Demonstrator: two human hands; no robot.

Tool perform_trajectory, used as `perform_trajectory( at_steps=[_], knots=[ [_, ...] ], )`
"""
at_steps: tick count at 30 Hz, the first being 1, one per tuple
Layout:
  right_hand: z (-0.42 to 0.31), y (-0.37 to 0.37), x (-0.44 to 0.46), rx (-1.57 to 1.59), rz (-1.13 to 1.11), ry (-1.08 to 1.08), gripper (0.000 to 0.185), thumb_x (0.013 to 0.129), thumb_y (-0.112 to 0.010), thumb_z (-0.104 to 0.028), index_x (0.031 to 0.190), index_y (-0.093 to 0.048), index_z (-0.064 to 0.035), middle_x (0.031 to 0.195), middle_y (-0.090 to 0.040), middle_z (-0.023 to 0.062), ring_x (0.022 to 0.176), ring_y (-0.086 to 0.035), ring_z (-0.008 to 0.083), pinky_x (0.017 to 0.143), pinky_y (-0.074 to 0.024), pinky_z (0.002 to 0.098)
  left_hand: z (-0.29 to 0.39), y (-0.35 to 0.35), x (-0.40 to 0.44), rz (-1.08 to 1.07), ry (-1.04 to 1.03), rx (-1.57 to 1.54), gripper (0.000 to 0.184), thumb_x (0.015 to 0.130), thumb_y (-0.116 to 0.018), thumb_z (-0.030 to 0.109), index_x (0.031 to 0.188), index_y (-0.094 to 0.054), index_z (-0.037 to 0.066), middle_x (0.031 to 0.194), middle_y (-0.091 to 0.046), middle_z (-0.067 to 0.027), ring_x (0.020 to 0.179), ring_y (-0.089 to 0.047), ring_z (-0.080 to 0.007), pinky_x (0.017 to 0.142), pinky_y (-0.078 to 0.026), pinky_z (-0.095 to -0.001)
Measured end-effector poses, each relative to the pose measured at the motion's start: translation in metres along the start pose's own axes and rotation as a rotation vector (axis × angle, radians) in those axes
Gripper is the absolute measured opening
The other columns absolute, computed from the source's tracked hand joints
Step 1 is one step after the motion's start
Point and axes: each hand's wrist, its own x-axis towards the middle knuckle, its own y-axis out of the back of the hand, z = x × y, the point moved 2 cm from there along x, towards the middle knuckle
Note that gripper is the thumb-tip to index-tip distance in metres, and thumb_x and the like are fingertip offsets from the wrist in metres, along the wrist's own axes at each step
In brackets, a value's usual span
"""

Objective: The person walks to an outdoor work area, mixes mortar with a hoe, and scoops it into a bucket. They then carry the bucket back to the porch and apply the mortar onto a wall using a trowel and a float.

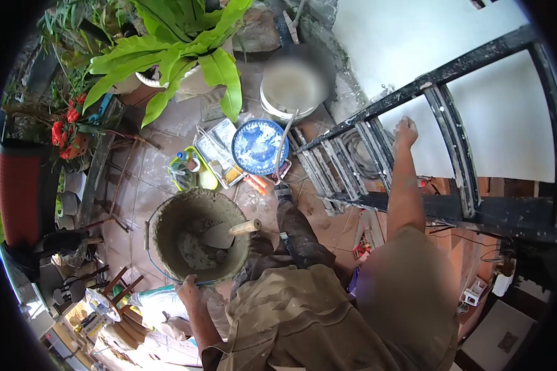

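Note:
My left hand (190, 290) grips the near edge of a mortar-caked bucket (163, 226), where its thin blue handle also runs. Grey wet mortar (195, 250) lies inside the bucket. A trowel (220, 235) rests in it, its wooden handle over the right rim. My right hand (405, 132) is raised at the right, in front of a white panel and between the rungs of a dark, paint-spattered ladder (442, 117). Its fingers are curled. Whether they hold anything is hidden.
Ahead on the tiles are a blue paint-smeared lid (260, 148), a paint tray (218, 139), a yellow-green container (208, 178) and a white bucket (294, 93). A leafy potted plant (220, 74) stands at the back. A red-backed chair (20, 191) is at left.

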Motion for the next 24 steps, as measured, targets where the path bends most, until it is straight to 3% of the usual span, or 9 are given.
perform_trajectory(
  at_steps=[1, 4, 5, 11, 14, 15, 19, 23, 24],
  knots=[
    [-0.001, -0.012, 0.013, 0.031, -0.056, -0.176, 0.035, 0.090, -0.057, -0.024, 0.110, -0.058, 0.0045, 0.093, -0.064, 0.0123, 0.071, -0.060, 0.0215, 0.062, -0.0513, 0.0301, 0.008, 0.000, -0.004, -0.019, -0.091, 0.250, 0.023, 0.076, -0.057, 0.006, 0.093, -0.059, -0.010, 0.087, -0.059, -0.0153, 0.078, -0.061, -0.0216, 0.064, -0.055, -0.0353],
    [0.055, -0.047, 0.105, -0.283, -0.046, 0.260, 0.062, 0.079, -0.070, -0.042, 0.118, -0.056, 0.0047, 0.098, -0.065, 0.0147, 0.083, -0.063, 0.0275, 0.078, -0.0510, 0.0363, 0.057, -0.014, -0.004, 0.098, 0.414, -0.500, 0.020, 0.074, -0.062, 0.000, 0.092, -0.061, -0.006, 0.089, -0.060, -0.0141, 0.082, -0.060, -0.0213, 0.068, -0.055, -0.0341],
    [0.041, -0.062, 0.112, -0.463, -0.093, 0.124, 0.065, 0.079, -0.070, -0.045, 0.117, -0.057, 0.0052, 0.097, -0.065, 0.0163, 0.085, -0.064, 0.0281, 0.079, -0.0512, 0.0359, 0.089, -0.018, -0.006, 0.193, 0.632, -0.741, 0.019, 0.072, -0.064, -0.002, 0.091, -0.062, -0.005, 0.089, -0.060, -0.0139, 0.083, -0.060, -0.0217, 0.068, -0.054, -0.0340],
    [0.017, -0.092, 0.141, -0.498, -0.322, -0.305, 0.045, 0.083, -0.070, -0.038, 0.095, -0.064, 0.0053, 0.062, -0.055, 0.0094, 0.046, -0.053, 0.0154, 0.039, -0.0420, 0.0274, 0.117, -0.047, -0.007, 0.156, 0.562, -0.613, 0.018, 0.073, -0.063, 0.001, 0.090, -0.062, -0.005, 0.086, -0.060, -0.0141, 0.080, -0.060, -0.0226, 0.068, -0.054, -0.0343],
    [0.012, -0.082, 0.158, -1.119, -0.675, 0.297, 0.046, 0.082, -0.071, -0.035, 0.102, -0.064, 0.0062, 0.065, -0.060, 0.0115, 0.052, -0.056, 0.0177, 0.045, -0.0451, 0.0294, 0.159, -0.063, 0.003, 0.228, 0.723, -0.702, 0.016, 0.076, -0.058, 0.001, 0.086, -0.058, -0.010, 0.086, -0.057, -0.0134, 0.076, -0.059, -0.0237, 0.063, -0.052, -0.0386],
    [0.015, -0.074, 0.164, -0.875, -0.691, 0.055, 0.044, 0.081, -0.071, -0.027, 0.112, -0.063, 0.0028, 0.079, -0.066, 0.0158, 0.065, -0.062, 0.0211, 0.059, -0.0505, 0.0328, 0.144, -0.066, 0.004, 0.147, 0.638, -0.614, 0.017, 0.076, -0.058, 0.002, 0.087, -0.057, -0.011, 0.087, -0.057, -0.0137, 0.076, -0.059, -0.0240, 0.063, -0.054, -0.0384],
    [-0.008, -0.072, 0.142, -1.065, -0.761, 0.370, 0.041, 0.078, -0.066, -0.018, 0.118, -0.062, -0.0068, 0.103, -0.066, 0.0187, 0.091, -0.065, 0.0318, 0.080, -0.0504, 0.0346, 0.164, -0.087, 0.020, 0.136, 0.720, -0.702, 0.019, 0.077, -0.059, 0.002, 0.089, -0.055, -0.011, 0.089, -0.057, -0.0151, 0.078, -0.061, -0.0245, 0.064, -0.058, -0.0376],
    [0.013, -0.052, 0.111, -0.819, -0.396, 0.488, 0.050, 0.083, -0.060, -0.021, 0.131, -0.050, -0.0093, 0.104, -0.066, 0.0167, 0.092, -0.064, 0.0301, 0.083, -0.0504, 0.0354, 0.170, -0.096, 0.033, 0.015, 0.722, -0.713, 0.027, 0.077, -0.058, 0.001, 0.101, -0.049, -0.008, 0.092, -0.057, -0.0145, 0.079, -0.061, -0.0238, 0.063, -0.058, -0.0379],
    [0.008, -0.038, 0.098, -0.574, -0.305, 0.254, 0.050, 0.083, -0.060, -0.022, 0.131, -0.049, -0.0090, 0.102, -0.065, 0.0146, 0.090, -0.063, 0.0285, 0.081, -0.0506, 0.0353, 0.173, -0.097, 0.036, 0.025, 0.681, -0.712, 0.027, 0.077, -0.058, 0.000, 0.101, -0.049, -0.007, 0.091, -0.057, -0.0141, 0.078, -0.061, -0.0238, 0.063, -0.058, -0.0384]
  ],
)
